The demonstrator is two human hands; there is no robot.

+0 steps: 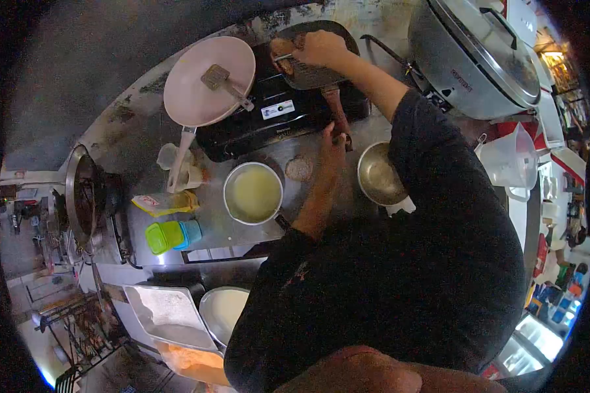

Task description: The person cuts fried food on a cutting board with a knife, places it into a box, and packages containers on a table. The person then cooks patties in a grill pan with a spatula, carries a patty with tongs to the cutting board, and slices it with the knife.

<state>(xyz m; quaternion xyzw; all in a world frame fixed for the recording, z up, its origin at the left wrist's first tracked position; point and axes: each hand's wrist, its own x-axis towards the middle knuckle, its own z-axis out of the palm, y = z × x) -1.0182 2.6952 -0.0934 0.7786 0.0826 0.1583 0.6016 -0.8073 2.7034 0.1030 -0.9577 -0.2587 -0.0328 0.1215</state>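
On the right side of the black stove sits a dark square grill pan (314,77) with a reddish-brown handle (334,105). My left hand (333,145) is closed around the end of that handle. Above the pan, my right hand (322,48) is closed on a thin metal utensil (283,57), mostly hidden by the fingers, so I cannot tell its kind. Its tip touches browned pieces of food (282,48), which look like meat, at the pan's left side.
Left on the black stove (262,128), a pale pan (196,72) holds a spatula (216,78). Nearer me are a saucepan of yellowish liquid (252,193), a small dish (299,168), a metal bowl (379,173) and a green-lidded container (164,237). A large cooker (472,59) stands right.
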